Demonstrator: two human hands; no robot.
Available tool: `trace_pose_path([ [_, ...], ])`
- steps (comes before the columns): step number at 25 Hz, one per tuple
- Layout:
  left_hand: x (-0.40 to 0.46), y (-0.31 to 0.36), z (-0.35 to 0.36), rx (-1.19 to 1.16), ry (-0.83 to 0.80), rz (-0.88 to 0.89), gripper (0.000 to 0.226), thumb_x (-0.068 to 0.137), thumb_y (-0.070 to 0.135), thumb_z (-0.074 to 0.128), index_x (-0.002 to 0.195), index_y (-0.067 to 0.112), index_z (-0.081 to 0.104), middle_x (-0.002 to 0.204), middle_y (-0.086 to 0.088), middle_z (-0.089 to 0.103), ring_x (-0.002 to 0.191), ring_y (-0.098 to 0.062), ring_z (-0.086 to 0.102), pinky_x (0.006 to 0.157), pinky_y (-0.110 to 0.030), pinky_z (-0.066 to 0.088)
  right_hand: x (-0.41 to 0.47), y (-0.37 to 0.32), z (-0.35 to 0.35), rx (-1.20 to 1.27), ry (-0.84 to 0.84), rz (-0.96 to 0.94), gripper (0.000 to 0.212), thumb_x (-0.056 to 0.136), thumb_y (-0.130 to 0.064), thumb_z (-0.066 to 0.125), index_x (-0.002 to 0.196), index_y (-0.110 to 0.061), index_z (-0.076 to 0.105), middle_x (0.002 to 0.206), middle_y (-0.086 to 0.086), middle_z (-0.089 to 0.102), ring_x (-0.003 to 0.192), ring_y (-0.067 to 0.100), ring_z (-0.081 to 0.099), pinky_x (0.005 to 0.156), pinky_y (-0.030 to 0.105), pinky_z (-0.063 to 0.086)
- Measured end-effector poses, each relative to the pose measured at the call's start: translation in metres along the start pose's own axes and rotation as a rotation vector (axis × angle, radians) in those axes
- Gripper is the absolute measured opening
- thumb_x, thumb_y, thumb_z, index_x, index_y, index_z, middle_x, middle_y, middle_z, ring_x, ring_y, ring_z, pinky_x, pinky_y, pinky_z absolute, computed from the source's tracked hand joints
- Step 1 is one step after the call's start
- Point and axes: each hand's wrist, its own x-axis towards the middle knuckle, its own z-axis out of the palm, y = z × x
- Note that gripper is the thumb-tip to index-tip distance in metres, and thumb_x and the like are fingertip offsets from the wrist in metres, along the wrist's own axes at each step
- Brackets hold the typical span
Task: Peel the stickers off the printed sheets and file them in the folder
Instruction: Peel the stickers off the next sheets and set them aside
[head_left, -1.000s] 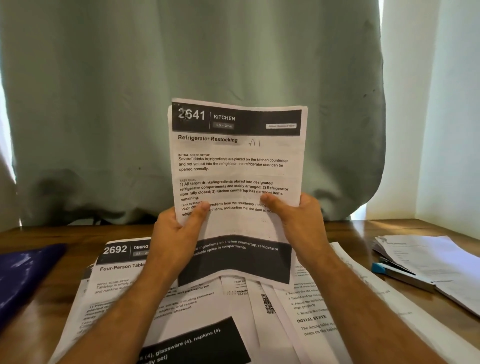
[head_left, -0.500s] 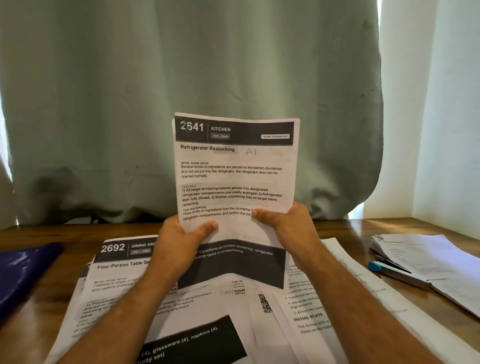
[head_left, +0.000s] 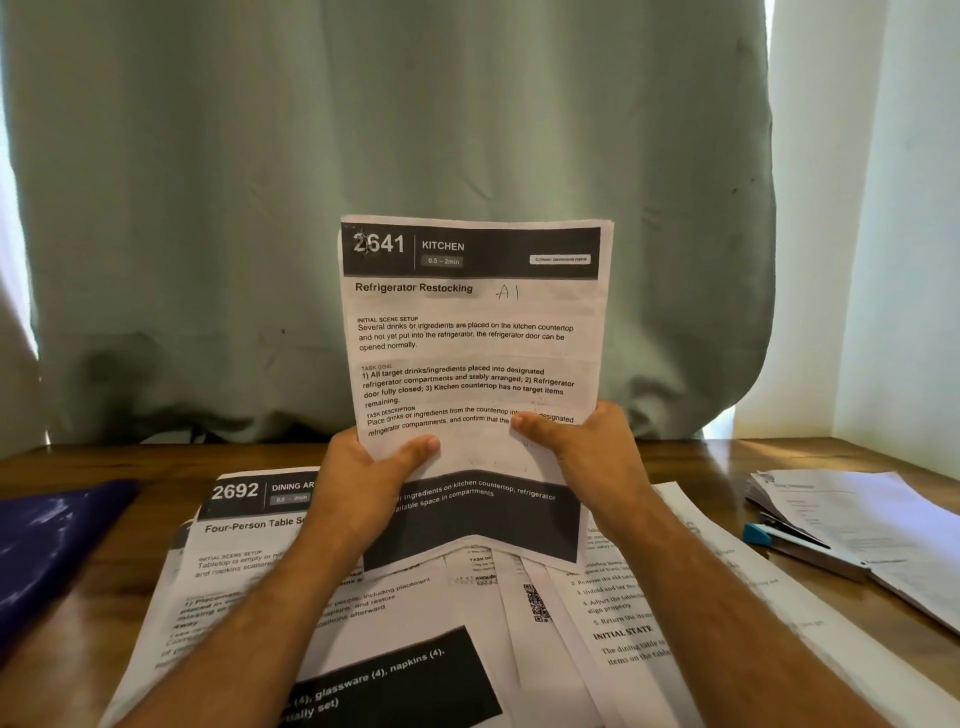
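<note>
One white printed sheet with a black header band reading "2641 KITCHEN" (head_left: 475, 338) is held upright above the table, in front of the person. Two hands grasp it near its lower part: the left hand (head_left: 363, 483) pinches the left edge with the thumb lying on the front of the paper, and the right hand (head_left: 587, 452) pinches the right edge in the same way.

Under the hands, a fanned pile of white printed sheets (head_left: 395, 613) lies flat; I cannot count them exactly, but there are several, and the top one reads "2692". One dark blue glossy folder (head_left: 47, 540) lies at the left. At the right there is a second stack of white papers (head_left: 862, 525), with one blue stapler (head_left: 779, 538) partly under it.

All rests on a brown wooden table (head_left: 696, 462). Behind it hangs a pale green curtain (head_left: 363, 130), beside a white wall (head_left: 904, 234).
</note>
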Motion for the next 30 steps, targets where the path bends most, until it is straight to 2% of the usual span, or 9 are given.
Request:
trace_pose_path([
  [5,-0.002,0.001,0.0,-0.006,-0.023,-0.019,0.014,0.087,0.022,0.075,0.099,0.029,0.071,0.086,0.008,0.078,0.08,-0.015,0.076,0.066,-0.029,0.059,-0.001,0.002,0.002,-0.004,-0.006,0.03,0.026,0.081,-0.019,0.08,0.106,-0.021,0.073,0.099,-0.004,0.077,0.081,0.012,0.075,0.071,0.029,0.06],
  [10,-0.001,0.011,-0.005,-0.132,-0.047,-0.066,0.019,0.086,0.016,0.075,0.103,0.023,0.072,0.092,0.002,0.079,0.083,-0.02,0.076,0.071,-0.035,0.06,-0.001,-0.007,-0.001,0.053,-0.022,-0.008,0.031,0.079,-0.012,0.081,0.108,-0.015,0.073,0.099,-0.002,0.077,0.088,0.018,0.075,0.082,0.036,0.059],
  [13,0.001,0.011,-0.014,-0.242,-0.188,-0.254,0.037,0.078,0.016,0.075,0.115,0.014,0.07,0.105,-0.01,0.077,0.094,-0.03,0.075,0.087,-0.046,0.058,-0.003,-0.01,-0.005,0.092,-0.097,-0.002,0.036,0.078,-0.002,0.079,0.112,-0.01,0.07,0.101,0.0,0.077,0.091,0.018,0.074,0.083,0.032,0.06],
  [16,-0.001,0.008,-0.017,-0.28,-0.292,-0.438,0.043,0.075,0.012,0.073,0.117,0.012,0.068,0.11,-0.015,0.075,0.096,-0.033,0.074,0.082,-0.05,0.06,-0.003,-0.006,-0.007,0.089,-0.127,0.082,0.024,0.082,0.001,0.074,0.102,-0.012,0.071,0.091,-0.004,0.078,0.08,0.012,0.075,0.067,0.022,0.06],
  [20,-0.004,0.003,-0.017,-0.268,-0.35,-0.594,0.046,0.076,0.008,0.072,0.122,0.009,0.066,0.109,-0.018,0.074,0.089,-0.034,0.075,0.074,-0.051,0.061,0.0,0.005,-0.01,0.095,-0.083,0.235,0.022,0.092,-0.013,0.068,0.114,-0.008,0.069,0.094,0.003,0.078,0.081,0.022,0.076,0.069,0.033,0.061],
  [23,-0.008,0.002,-0.015,-0.243,-0.39,-0.674,0.044,0.078,0.008,0.07,0.122,0.006,0.066,0.109,-0.021,0.074,0.081,-0.033,0.075,0.072,-0.049,0.061,0.004,0.008,-0.017,0.095,0.027,0.315,0.015,0.097,-0.02,0.062,0.104,-0.008,0.07,0.075,0.003,0.076,0.059,0.019,0.073,0.046,0.025,0.054],
  [26,-0.012,0.004,-0.013,-0.267,-0.419,-0.725,0.041,0.077,0.008,0.071,0.117,0.004,0.068,0.11,-0.023,0.073,0.077,-0.034,0.075,0.072,-0.05,0.059,0.005,0.008,-0.022,0.058,0.065,0.404,0.016,0.096,-0.021,0.064,0.102,-0.007,0.068,0.07,0.005,0.075,0.053,0.02,0.071,0.041,0.025,0.051],
  [28,-0.011,0.004,-0.015,-0.264,-0.422,-0.743,0.041,0.077,0.01,0.072,0.117,0.004,0.068,0.111,-0.023,0.072,0.081,-0.035,0.075,0.075,-0.052,0.059,0.005,0.01,-0.024,0.02,0.064,0.447,0.015,0.095,-0.019,0.065,0.103,-0.006,0.066,0.07,0.006,0.075,0.056,0.022,0.072,0.048,0.03,0.057],
  [30,-0.007,0.003,-0.019,-0.263,-0.419,-0.753,0.042,0.081,0.017,0.073,0.122,0.005,0.067,0.116,-0.022,0.071,0.091,-0.037,0.074,0.081,-0.055,0.058,0.006,0.014,-0.025,0.041,0.029,0.504,0.019,0.093,-0.016,0.066,0.109,-0.006,0.065,0.083,0.01,0.077,0.071,0.031,0.075,0.071,0.045,0.062],
])
